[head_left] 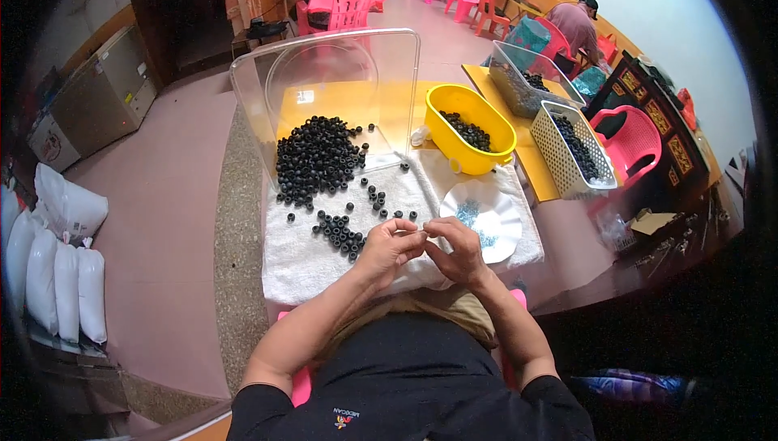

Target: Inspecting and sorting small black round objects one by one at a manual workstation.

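Note:
My left hand (391, 248) and my right hand (459, 248) meet over the front of a white towel (296, 267), fingertips pinched close together. Something small and pale seems to sit between them, too small to name. By my left hand lies a cluster of small black ring-shaped parts (340, 233), with a few loose ones behind it. A bigger heap of the same black parts (318, 149) spreads farther back. Next to my right hand, a white wavy-rimmed plate (506, 208) holds tiny bluish clear pieces (468, 213).
A clear plastic box (324, 44) stands on its side behind the heap. At the back right are a yellow tub (478, 161), a clear bin (519, 101) and a white perforated basket (559, 153), all with black parts. Other people sit farther off; white sacks (73, 279) stand left.

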The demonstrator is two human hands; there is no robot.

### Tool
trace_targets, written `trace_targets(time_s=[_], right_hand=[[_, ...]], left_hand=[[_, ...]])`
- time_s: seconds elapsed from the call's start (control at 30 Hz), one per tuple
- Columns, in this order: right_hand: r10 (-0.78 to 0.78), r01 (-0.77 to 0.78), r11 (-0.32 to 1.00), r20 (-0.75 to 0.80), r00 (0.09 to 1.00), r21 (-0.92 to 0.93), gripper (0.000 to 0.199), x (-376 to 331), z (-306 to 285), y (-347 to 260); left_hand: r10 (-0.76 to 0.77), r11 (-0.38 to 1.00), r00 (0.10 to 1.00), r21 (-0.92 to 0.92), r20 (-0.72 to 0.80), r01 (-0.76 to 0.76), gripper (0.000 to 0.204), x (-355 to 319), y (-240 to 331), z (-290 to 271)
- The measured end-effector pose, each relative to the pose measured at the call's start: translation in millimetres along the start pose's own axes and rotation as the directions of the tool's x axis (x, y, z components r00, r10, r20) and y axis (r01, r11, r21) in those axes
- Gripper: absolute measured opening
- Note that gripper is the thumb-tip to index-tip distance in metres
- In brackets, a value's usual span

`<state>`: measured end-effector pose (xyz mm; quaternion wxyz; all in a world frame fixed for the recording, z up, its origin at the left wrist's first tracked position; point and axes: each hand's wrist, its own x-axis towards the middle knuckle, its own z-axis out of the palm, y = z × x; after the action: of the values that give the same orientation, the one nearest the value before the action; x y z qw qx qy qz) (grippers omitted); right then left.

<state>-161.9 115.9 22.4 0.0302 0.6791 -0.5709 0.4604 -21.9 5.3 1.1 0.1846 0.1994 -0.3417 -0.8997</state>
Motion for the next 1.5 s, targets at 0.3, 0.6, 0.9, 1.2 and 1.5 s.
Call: trace_targets(time_s=[0.3,0.6,0.9,1.2,1.5], right_hand=[[0.011,-0.012,1.0,-0.057,0.998,-0.021,0.034,1,-1,0],[0.111,-0.118,0.981,0.055,0.992,0.155,0.031,5,-7,7],[0.38,-0.345,0.874,0.041,0.924,-0.344,0.015,-2,-84,68],[0.307,-0.165,0.872,0.252,0.918,-0.461,0.029,-7,-88,102],[0.44,-0.234,0.806,0.286,0.851,-0.545,0.017,-3,-87,88]], left_hand=[[-0.037,0.999,0.999,0.023,-0.004,0.037,0.012,3,-3,-2],[-0.006,1.0,1.0,0.03,0.001,0.006,0.012,6,0,-3],[0.004,0.998,0.997,0.066,-0.083,0.002,0.015,2,0,1],[-0.003,0.997,0.997,0.08,-0.08,0.01,0.014,3,0,1],[-0.002,0.996,0.997,0.092,-0.078,0.009,0.013,3,-1,1]])
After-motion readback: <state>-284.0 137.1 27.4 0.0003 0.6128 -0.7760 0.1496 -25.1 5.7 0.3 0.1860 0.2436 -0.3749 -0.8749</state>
